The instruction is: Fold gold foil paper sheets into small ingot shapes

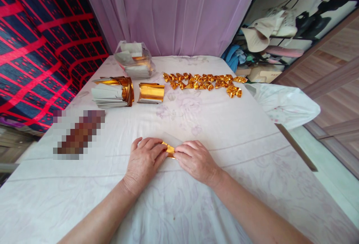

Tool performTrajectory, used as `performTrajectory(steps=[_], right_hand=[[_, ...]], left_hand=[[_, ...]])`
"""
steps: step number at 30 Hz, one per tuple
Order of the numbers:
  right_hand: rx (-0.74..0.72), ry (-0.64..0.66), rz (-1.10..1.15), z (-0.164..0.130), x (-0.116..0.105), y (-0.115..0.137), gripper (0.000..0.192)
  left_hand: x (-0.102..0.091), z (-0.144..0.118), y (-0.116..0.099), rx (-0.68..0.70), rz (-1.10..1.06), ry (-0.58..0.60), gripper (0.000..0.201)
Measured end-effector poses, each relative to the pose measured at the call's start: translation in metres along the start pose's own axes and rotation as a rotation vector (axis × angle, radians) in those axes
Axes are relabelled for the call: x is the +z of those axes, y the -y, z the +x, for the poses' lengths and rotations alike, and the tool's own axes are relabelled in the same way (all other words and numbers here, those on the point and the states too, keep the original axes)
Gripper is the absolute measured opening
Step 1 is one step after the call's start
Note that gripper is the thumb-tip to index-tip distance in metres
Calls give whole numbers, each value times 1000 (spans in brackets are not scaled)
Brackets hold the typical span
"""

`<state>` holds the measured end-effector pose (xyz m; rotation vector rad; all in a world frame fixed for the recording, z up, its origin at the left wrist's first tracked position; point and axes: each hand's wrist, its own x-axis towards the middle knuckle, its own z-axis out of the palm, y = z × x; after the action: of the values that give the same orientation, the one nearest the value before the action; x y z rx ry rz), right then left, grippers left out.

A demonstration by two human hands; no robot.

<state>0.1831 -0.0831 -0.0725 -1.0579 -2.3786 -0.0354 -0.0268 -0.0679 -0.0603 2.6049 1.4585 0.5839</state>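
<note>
Both my hands press a small sheet of gold foil paper point(169, 148) flat on the white floral cloth point(224, 132). My left hand point(144, 161) covers its left side, my right hand point(195, 159) its right side, fingertips almost meeting. A pale flap of the sheet sticks up behind the fingers. Farther back lies a row of several folded gold pieces point(203, 82).
At the back left are a stack of pale sheets with a gold curl point(112, 92), a curled gold foil sheet point(150, 92) and a clear plastic bag of paper point(134, 64). A blurred patch point(78, 133) sits to the left. Purple curtain behind, cluttered shelves to the right.
</note>
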Motion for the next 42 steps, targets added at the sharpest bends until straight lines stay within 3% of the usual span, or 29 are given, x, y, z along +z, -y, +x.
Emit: performTrajectory(steps=[5,14,23,42], right_hand=[[36,19,-4,0,1,4,13],[236,23,-7,2,9,5,18],[371,137,-92,8,12,8,16],[416,126,-127,11,13,10,14]], left_hand=[[1,-1,-2,-33,-19,14,15],[1,-1,-2,-50,-53,21,14],[3,-2,-1,-43,-51,26,16],[3,-2,-1,-47,-54,34,18]])
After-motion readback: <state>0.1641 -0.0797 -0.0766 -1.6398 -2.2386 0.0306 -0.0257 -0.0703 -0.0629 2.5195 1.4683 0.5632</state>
